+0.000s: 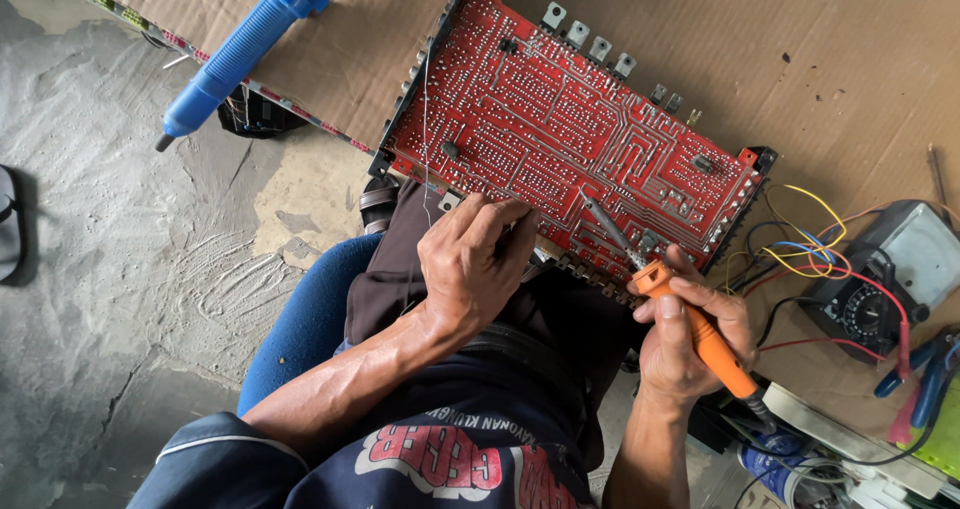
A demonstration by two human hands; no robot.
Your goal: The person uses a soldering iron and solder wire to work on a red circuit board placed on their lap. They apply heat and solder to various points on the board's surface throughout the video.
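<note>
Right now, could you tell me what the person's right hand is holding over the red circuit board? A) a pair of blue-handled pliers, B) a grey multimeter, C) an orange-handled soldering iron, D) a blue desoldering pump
C: the right hand has its grip around the orange-handled soldering iron, whose metal tip reaches onto the red circuit board; the blue desoldering pump lies untouched on the cardboard.

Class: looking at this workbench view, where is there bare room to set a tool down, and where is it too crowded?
Free: bare cardboard above the red circuit board, and between the blue desoldering pump and the board. Crowded: the right edge, with the meter, coloured wires and pliers, beside the right hand holding the soldering iron.
</note>
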